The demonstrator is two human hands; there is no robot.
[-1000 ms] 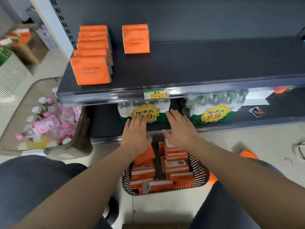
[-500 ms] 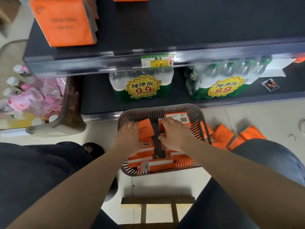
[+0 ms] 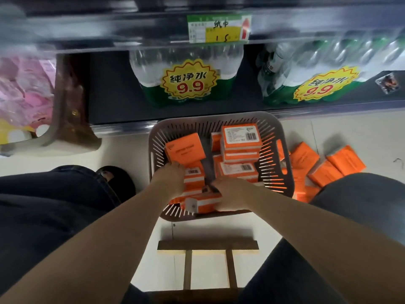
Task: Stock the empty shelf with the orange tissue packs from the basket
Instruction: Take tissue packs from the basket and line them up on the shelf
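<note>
A grey slatted basket (image 3: 282,154) sits on the floor in front of the shelving, holding several orange tissue packs. My left hand (image 3: 169,181) rests on the left stack, its fingers curled at the lower edge of a tilted orange pack (image 3: 185,151). Over the near side of the basket, my right hand (image 3: 232,194) is wrapped around another orange pack (image 3: 203,202). More packs with white barcode labels (image 3: 241,137) are stacked at the basket's far right. Only the blurred front rail of the shelf with its price tag (image 3: 219,29) shows at the top.
Two shrink-wrapped water bottle packs (image 3: 184,80) (image 3: 317,82) stand on the bottom shelf. Several loose orange packs (image 3: 324,165) lie on the floor right of the basket. A bin of pink bottles (image 3: 26,88) is at left. A wooden stool (image 3: 208,246) sits between my knees.
The view has tipped down, so the shelf top with its stocked packs has left the frame. Both hands have sunk into the basket toward its near side and closed on packs.
</note>
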